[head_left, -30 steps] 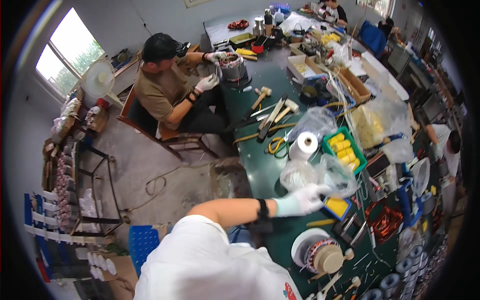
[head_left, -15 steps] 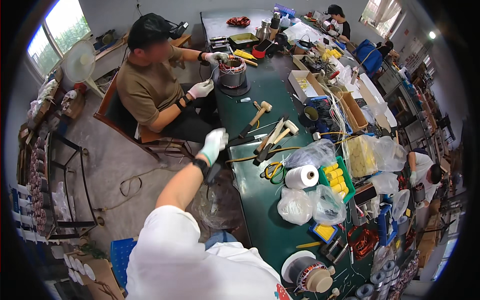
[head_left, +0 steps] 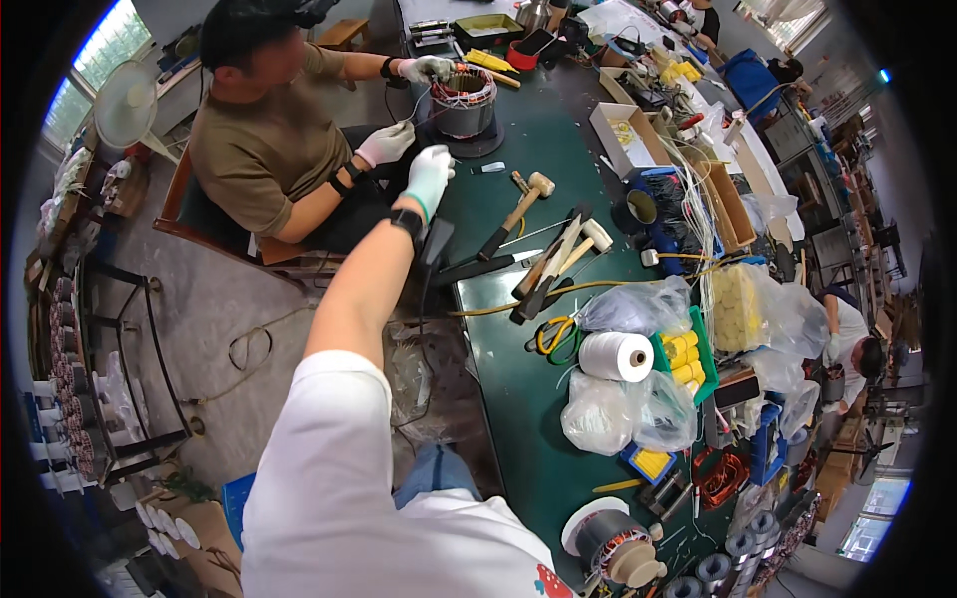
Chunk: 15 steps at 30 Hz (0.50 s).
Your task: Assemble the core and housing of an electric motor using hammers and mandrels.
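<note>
My left hand (head_left: 431, 174), in a white glove with a black wristband, is stretched out over the near edge of the green table (head_left: 518, 399). Its fingers are loosely apart and I see nothing in them. It hovers just beside a seated co-worker's gloved hand (head_left: 385, 144) and close to a motor stator with copper windings (head_left: 463, 100) on a dark round base. A small blue-grey piece (head_left: 488, 167) lies on the table just right of my hand. My right hand is out of sight.
Mallets and wooden-handled tools (head_left: 543, 244) lie mid-table, with a yellow-handled tool (head_left: 553, 334), a white twine roll (head_left: 616, 356), plastic bags (head_left: 623, 414) and a green bin of yellow parts (head_left: 688, 354). A metal rack (head_left: 100, 379) stands on the floor at left.
My left arm has swung from the plastic bags on the right to up along the table edge. It now reaches toward the co-worker's stator, and the view has shifted closer to the co-worker.
</note>
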Available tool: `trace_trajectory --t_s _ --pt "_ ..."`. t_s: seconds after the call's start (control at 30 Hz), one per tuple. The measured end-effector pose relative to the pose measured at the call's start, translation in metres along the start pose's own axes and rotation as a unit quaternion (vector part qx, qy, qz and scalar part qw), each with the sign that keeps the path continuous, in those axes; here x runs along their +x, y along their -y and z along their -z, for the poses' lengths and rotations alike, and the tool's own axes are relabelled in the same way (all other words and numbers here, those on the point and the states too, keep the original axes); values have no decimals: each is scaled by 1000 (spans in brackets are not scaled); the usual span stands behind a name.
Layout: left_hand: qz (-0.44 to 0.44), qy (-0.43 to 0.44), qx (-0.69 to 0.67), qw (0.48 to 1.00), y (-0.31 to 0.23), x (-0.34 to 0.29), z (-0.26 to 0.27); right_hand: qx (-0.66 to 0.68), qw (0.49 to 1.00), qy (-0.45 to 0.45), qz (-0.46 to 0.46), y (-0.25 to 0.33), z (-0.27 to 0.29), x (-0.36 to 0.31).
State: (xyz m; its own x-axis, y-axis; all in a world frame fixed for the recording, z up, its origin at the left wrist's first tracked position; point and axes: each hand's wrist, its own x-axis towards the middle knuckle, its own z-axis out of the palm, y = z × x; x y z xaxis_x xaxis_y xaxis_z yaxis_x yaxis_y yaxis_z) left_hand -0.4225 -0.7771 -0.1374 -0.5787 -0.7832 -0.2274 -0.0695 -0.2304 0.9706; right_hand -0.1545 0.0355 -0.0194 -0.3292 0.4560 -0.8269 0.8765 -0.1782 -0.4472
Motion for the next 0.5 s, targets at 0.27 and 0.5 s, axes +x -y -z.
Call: trace_trajectory --t_s 0.27,0.5 --pt "-7 2 290 957 -4 132 38 -47 999 -23 -9 28 -39 11" --pt "-20 279 -29 960 -16 202 90 -88 995 -46 -27 41 -55 25"
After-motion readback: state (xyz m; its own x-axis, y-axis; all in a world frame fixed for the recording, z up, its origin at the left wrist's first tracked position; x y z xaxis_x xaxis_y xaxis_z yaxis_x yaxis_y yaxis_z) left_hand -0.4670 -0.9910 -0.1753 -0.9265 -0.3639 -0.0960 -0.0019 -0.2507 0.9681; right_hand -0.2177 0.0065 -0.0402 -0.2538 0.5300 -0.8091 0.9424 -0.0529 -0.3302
